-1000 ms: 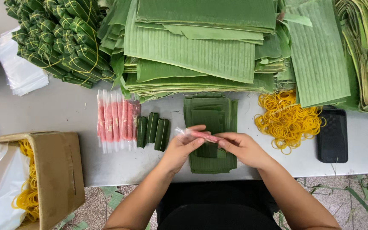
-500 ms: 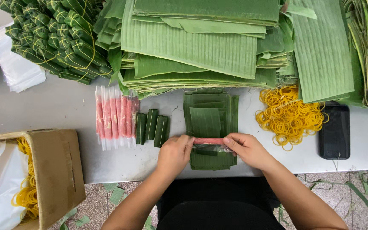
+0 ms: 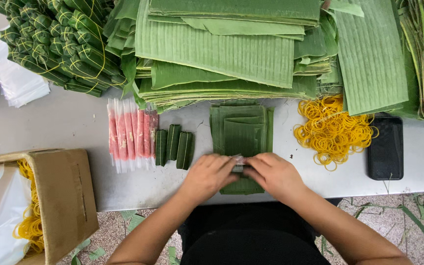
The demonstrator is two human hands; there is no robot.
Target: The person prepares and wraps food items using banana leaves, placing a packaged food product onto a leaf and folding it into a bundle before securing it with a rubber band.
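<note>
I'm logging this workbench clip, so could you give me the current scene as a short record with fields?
left hand: on the cut leaf stack, pressing a small wrapped roll
right hand: at the roll's other end, touching the left hand
beside the hands: three green leaf rolls, pink sticks in clear sleeves
right of the stack: yellow rubber bands, black phone
far side: big banana leaves, tied leaf bundles
table edge, left: cardboard box

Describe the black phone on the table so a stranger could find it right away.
Start at the grey table's right end, beside the loose heap of yellow rubber bands. The black phone lies flat just right of them, the only dark, glossy rectangle among green leaves.
</note>
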